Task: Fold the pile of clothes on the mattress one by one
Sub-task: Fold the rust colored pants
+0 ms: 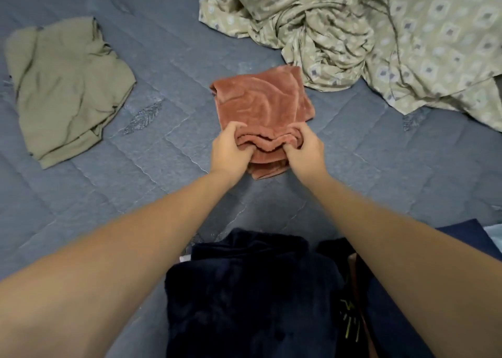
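Dim, flat, bluish light is seen throughout; shadows are soft and faint. Forearms (163, 235) are blurred near the lens, and wide-angle bending is seen at the edges.

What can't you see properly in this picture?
- Head view: the pink cloth, its near edge is covered by the left hand and right hand.
- The patterned sheet is cut off by the top and right edges.
- The dark clothes run off the bottom edge, partly behind the arms.
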